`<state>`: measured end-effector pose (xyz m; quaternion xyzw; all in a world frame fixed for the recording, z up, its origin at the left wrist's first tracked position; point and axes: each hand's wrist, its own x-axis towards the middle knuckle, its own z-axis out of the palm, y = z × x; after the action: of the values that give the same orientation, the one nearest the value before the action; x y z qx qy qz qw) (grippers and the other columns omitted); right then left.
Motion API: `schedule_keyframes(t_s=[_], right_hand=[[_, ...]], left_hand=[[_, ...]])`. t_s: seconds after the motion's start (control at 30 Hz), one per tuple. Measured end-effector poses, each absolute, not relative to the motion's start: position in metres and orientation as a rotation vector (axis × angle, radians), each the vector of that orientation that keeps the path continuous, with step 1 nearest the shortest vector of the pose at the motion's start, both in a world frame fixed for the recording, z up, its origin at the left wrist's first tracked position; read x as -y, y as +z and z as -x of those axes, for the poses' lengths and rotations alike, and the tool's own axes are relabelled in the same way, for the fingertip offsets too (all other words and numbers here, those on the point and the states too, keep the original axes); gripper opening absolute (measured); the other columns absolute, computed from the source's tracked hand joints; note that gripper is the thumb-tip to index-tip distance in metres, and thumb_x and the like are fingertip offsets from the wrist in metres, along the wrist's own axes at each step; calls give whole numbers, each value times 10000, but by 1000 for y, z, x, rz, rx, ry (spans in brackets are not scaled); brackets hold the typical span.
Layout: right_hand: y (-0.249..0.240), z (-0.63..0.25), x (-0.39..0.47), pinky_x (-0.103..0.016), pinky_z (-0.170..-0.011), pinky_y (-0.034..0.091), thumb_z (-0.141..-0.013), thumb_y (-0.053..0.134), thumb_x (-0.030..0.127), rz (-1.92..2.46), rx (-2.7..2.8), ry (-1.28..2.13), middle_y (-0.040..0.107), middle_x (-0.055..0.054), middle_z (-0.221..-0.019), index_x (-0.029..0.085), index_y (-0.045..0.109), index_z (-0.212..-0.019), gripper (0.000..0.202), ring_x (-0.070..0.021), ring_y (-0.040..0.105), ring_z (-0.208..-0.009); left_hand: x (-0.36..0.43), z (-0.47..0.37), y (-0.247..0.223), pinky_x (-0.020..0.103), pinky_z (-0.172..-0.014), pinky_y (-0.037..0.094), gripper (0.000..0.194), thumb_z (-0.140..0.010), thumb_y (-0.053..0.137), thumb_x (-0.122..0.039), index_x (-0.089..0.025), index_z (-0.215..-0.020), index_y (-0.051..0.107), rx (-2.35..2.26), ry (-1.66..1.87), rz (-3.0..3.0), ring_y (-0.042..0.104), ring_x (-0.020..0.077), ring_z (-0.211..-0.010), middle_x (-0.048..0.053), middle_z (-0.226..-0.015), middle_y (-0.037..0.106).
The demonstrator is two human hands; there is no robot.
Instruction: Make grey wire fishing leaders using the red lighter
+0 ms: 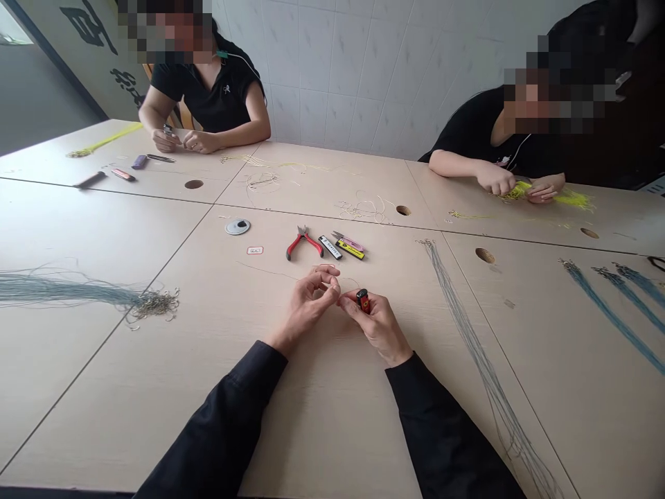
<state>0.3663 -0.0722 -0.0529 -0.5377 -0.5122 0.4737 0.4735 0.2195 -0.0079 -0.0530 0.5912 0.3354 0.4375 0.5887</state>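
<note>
Left hand (314, 295) and right hand (383, 328) apparently pinch fine pale thread (280, 273), black-and-red cylindrical lighter (363, 300) tucked in right, likely freeing the pinch.

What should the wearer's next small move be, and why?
Probably draw the thin line gently taut: it lies loosely curved across the table by the left hand, whose fingertips are close to those of the right hand. The red-and-black object sits in the right hand, upright.
</note>
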Motion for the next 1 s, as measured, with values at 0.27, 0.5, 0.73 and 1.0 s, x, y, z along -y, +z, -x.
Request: schedule_keyframes(t_s=[0.27,0.5,0.73,1.0], right_hand=[[-62,-373,71,-244,-464,172,-846,649,502,1282,1068,1152,243,64,-558,132,715,-919,383,-69,204,-495],[-57,-373,74,-231,-462,184,-850,655,467,1272,1084,1109,287,64,-602,198,622,-1213,453,-78,206,-513],[-60,-375,78,-242,-453,140,-848,649,489,1234,1157,1400,235,67,-558,132,661,-824,358,-63,186,-489],[-48,-394,125,-219,-426,142,-869,647,421,1050,916,1385,185,84,-516,185,592,-735,277,-60,152,-450]], left_hand=[[-2,-213,-56,241,-765,416,191,-826,633,-355,-176,-767,608,-905,1157,-1163,548,147,-879,23,-908,616],[4,-215,-55,292,-910,413,189,-810,670,-346,-172,-747,629,-802,1074,-1304,558,198,-1079,65,-1100,626],[8,-217,-52,320,-978,391,189,-777,703,-334,-167,-719,637,-710,984,-1293,493,243,-1230,97,-1167,623],[-4,-212,-58,247,-794,438,190,-796,659,-354,-174,-748,625,-820,1174,-1026,575,153,-900,31,-895,630]])
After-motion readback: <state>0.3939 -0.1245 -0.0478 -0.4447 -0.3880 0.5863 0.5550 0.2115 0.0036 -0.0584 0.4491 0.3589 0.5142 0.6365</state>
